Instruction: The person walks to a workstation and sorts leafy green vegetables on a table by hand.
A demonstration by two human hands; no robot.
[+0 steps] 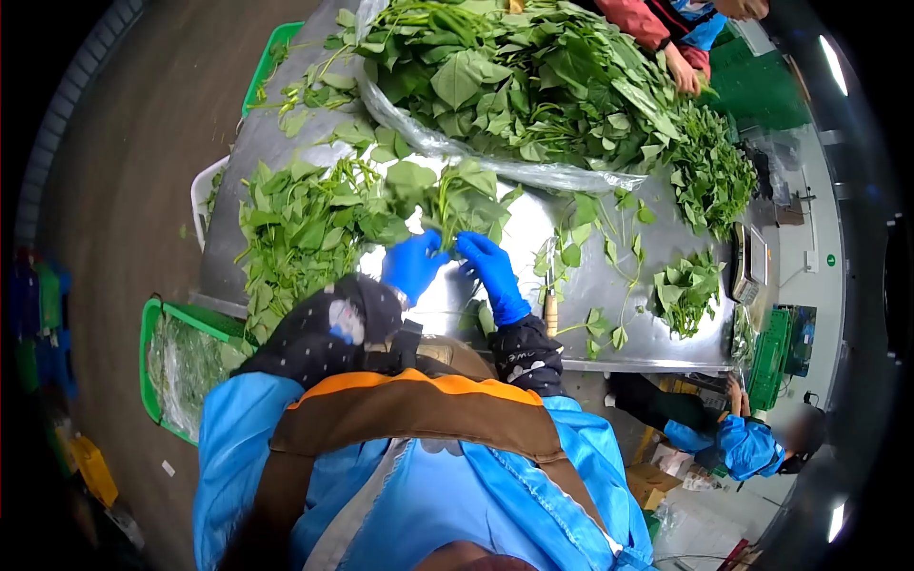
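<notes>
My left hand [416, 266] and my right hand [490, 274], both in blue gloves, are close together over the steel table [495, 344]. Their curled fingers pinch the stem ends of a small bunch of leafy greens [459, 198]. The leaves fan out beyond my fingertips. Left of my left hand lies a loose heap of the same leafy greens [300, 224]. A knife [551, 309] with a wooden handle rests just right of my right hand, its blade pointing away from me. Loose leafy vines [624, 252] trail over the metal farther right.
Clear plastic sheeting [428, 143] borders a large pile of greens [552, 81]. Another person's hand [681, 68] touches that pile. A separate bunch [687, 293] lies near a scale [749, 262]. A green crate [152, 357] stands at lower left; another person [747, 443] is at lower right.
</notes>
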